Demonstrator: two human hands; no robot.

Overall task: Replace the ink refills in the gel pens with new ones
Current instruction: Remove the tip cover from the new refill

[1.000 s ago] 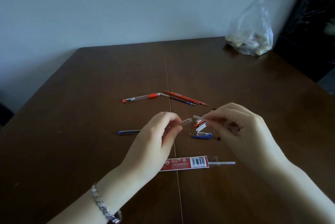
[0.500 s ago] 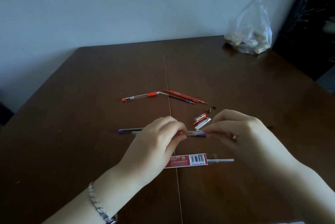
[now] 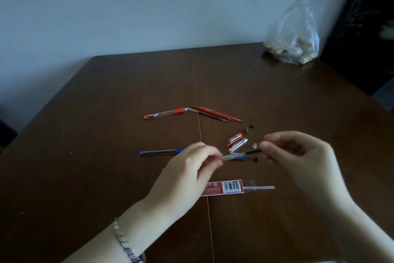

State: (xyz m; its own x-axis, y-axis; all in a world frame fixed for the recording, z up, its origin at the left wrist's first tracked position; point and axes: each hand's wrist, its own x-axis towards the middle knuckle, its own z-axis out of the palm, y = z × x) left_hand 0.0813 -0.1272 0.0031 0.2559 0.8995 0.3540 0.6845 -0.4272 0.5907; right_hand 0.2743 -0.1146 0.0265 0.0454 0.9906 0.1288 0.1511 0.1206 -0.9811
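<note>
The left hand hides one end of the blurred clear pen barrel.

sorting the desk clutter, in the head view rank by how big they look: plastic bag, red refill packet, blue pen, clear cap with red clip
1. plastic bag
2. red refill packet and blue pen: look alike in length, pen partly hidden by the left hand
3. clear cap with red clip

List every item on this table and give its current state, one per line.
Left hand: grip closed on clear pen barrel.
Right hand: pinching black ink refill, partly inside the barrel.
Red-grip clear pen: lying uncapped.
Blue-ended dark pen: lying flat.
Loose red and blue refills: lying together.
Two clear caps: off, lying side by side.
Red barcode refill packet: lying flat.
Clear plastic bag: slumped at far corner.
</note>
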